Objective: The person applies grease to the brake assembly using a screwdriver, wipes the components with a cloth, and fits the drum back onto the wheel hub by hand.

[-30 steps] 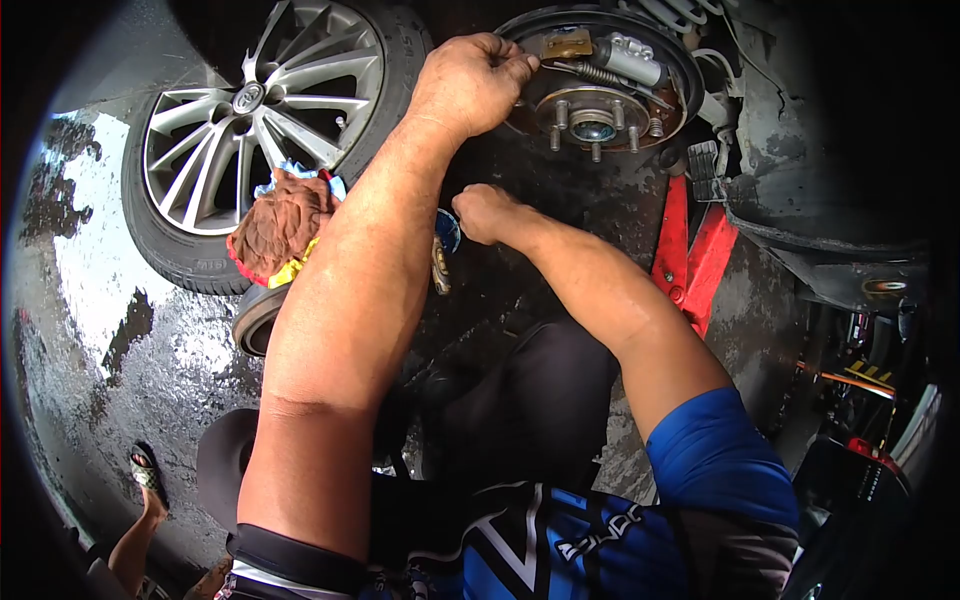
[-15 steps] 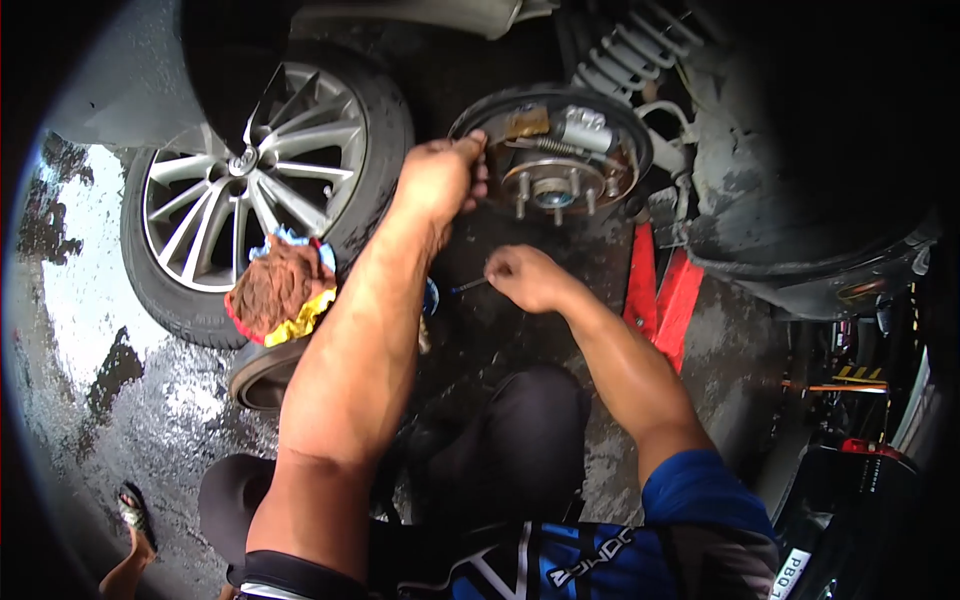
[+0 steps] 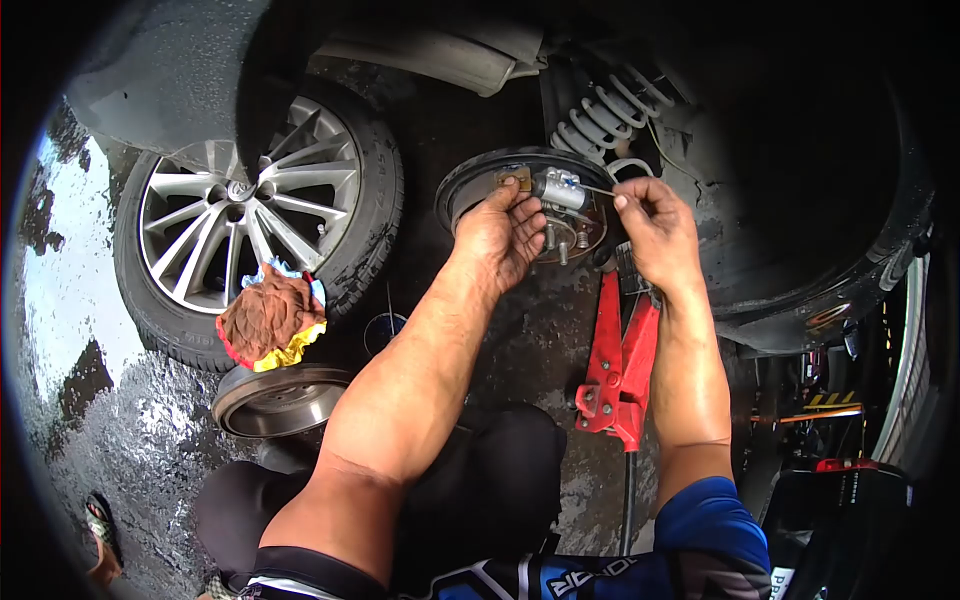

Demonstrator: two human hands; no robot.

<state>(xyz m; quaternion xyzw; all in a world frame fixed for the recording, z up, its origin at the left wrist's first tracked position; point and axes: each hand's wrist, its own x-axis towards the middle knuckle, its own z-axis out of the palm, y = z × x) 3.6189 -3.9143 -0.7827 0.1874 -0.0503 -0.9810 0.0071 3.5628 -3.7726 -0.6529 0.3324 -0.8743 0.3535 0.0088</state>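
My left hand (image 3: 503, 232) is at the left part of the round brake assembly (image 3: 470, 180), its thumb and fingers closed around something at the small brown plate (image 3: 514, 180). My right hand (image 3: 658, 228) pinches a thin rod-like tool (image 3: 598, 190) to the right of the silver cylinder (image 3: 564, 188). The tool points left, with its tip at the cylinder. Wheel studs (image 3: 563, 250) show below the cylinder. My left fingers hide part of the assembly.
A wheel with tire (image 3: 380, 190) lies at the left, with a brown and coloured cloth (image 3: 275, 318) and a brake drum (image 3: 235, 405) beside it. A red jack (image 3: 608, 370) stands below the assembly. A coil spring (image 3: 605, 125) is behind. Another person's foot (image 3: 102, 530) is lower left.
My right hand has moved up with the thin tool to the silver cylinder. My left hand has shifted right over the assembly, and the view has shifted, showing more of the jack.
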